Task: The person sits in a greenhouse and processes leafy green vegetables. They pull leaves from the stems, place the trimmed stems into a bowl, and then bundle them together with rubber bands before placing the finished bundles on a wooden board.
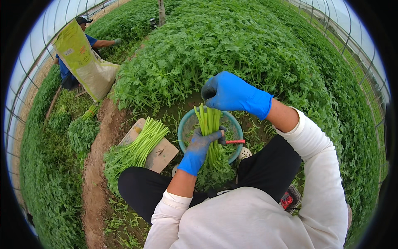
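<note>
My left hand (pixel 199 149), in a soiled blue glove, grips an upright bunch of leafy greens (pixel 210 123) around its pale stems, cut ends up and lobed leaves hanging down. A flat red strip (pixel 235 141) sticks out to the right beside the fingers of that hand. My right hand (pixel 228 91), also blue-gloved, is curled just over the cut ends; whether its fingers pinch a stem is hidden. Below the bunch stands a round teal tub (pixel 181 127) with loose leaves inside. On the left, a pile of cut greens (pixel 140 143) lies across a worn board (pixel 164 154).
Dense leafy crop (pixel 236 46) grows ahead and right. A bare soil ridge (pixel 98 165) runs along the left. Beyond it are tied bunches (pixel 84 127), an upright woven sack (pixel 85 62) and a crouching co-worker (pixel 91 40). A basket of red pieces (pixel 289 199) sits by my right hip.
</note>
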`<state>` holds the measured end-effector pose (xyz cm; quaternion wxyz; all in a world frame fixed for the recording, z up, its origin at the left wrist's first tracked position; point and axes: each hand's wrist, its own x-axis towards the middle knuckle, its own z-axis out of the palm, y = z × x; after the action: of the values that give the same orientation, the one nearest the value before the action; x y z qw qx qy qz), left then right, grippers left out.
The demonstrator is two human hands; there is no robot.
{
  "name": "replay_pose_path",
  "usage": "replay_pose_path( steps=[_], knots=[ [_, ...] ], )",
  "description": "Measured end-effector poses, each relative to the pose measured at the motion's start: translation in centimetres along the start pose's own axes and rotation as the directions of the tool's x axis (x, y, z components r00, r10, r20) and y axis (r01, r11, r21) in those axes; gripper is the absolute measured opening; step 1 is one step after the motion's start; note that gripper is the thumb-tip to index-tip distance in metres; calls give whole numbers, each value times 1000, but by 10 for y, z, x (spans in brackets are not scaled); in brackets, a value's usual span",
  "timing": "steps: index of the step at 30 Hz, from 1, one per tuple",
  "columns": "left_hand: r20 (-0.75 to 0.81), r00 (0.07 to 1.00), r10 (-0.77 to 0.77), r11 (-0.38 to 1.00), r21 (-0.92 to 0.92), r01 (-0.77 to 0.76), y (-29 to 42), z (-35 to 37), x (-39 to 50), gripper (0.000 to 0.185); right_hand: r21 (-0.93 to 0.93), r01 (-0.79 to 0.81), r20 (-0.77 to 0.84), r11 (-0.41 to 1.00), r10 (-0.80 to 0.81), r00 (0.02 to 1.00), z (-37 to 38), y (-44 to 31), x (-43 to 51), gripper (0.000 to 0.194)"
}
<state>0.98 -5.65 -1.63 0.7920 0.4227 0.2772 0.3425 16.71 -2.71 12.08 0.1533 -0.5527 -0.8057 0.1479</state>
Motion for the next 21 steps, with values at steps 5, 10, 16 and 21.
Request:
replay_pose_path(
  steps=[5,10,16,21],
  knots=[
    [-84,995,-53,997,50,58,0,0,1,28,-20,64,-51,998,-65,997,12,-4,-5,22],
    [-95,995,-13,996,82,21,2,4,0,26,-21,15,89,1000,-13,996,-1,-4,3,22],
    [-48,996,73,991,120,-66,11,4,2,24,-78,98,91,992,-90,992,-14,-10,12,24],
    [-70,995,75,989,132,-65,9,2,4,23,-263,96,130,960,-64,989,-4,-13,6,25]
  ],
)
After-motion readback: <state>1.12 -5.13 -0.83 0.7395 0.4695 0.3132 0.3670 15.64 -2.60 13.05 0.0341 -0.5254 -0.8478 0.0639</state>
